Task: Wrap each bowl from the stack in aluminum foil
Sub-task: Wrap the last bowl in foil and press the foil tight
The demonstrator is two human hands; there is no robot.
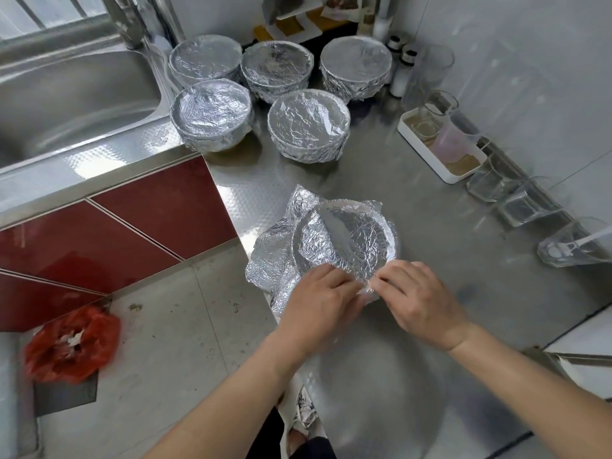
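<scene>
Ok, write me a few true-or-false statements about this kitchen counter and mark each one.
1. Five round foil-wrapped bowls stand at the back of the stainless steel counter. True.
2. The crumpled red plastic bag lies in the stainless steel sink. False: it lies on the grey floor.
3. The left hand and the right hand both hold the near edge of the crinkled aluminium foil over the front bowl. True.
4. The front bowl's foil is tucked in all round. False: loose foil sticks out at its left side.
</scene>
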